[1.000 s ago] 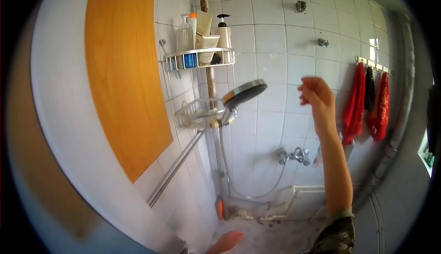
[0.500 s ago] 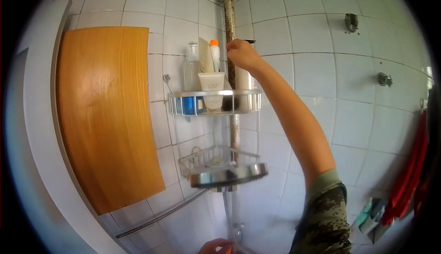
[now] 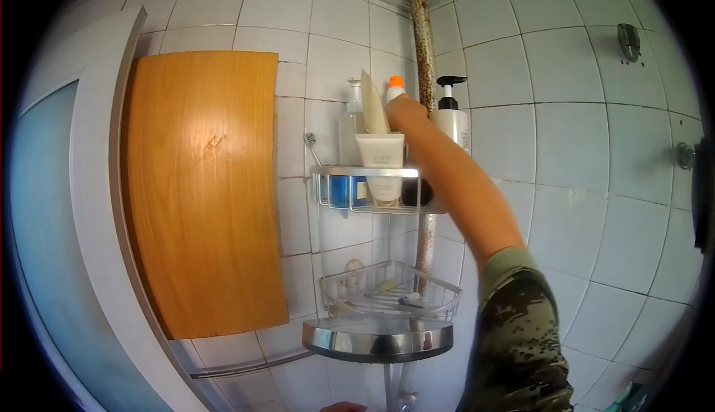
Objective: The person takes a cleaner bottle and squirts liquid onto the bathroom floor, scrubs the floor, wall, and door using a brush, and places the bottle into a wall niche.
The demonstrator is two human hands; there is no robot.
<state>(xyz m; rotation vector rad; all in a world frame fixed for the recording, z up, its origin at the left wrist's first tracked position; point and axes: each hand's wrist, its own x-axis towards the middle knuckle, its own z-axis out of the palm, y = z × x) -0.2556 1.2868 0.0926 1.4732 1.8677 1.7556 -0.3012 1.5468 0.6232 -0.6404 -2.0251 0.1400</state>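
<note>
My right hand (image 3: 408,113) reaches up to the upper tier of a corner shower rack (image 3: 369,172). Its bent fingers are closed around the white bottle with an orange cap (image 3: 397,82), just under the cap; the fingertips are partly hidden. Left of it stand a clear pump bottle (image 3: 351,129), a beige tube (image 3: 373,105) and a white squeeze tube (image 3: 383,151). A white bottle with a black pump (image 3: 450,120) is on the right, behind my forearm. Only a sliver of my left hand (image 3: 345,407) shows at the bottom edge, its fingers out of sight, below a chrome shower head (image 3: 377,340).
A blue container (image 3: 344,190) sits low in the upper tier. The lower wire basket (image 3: 391,293) holds small items. A rusty pipe (image 3: 423,47) runs down the tiled corner. On the left are a wooden panel (image 3: 205,196) and a white door frame (image 3: 104,211); wall fixtures (image 3: 629,42) are at right.
My right hand has moved from near the black-pump bottle to the orange-capped bottle, uncovering the black pump. The view has shifted, and my left hand has sunk lower in it.
</note>
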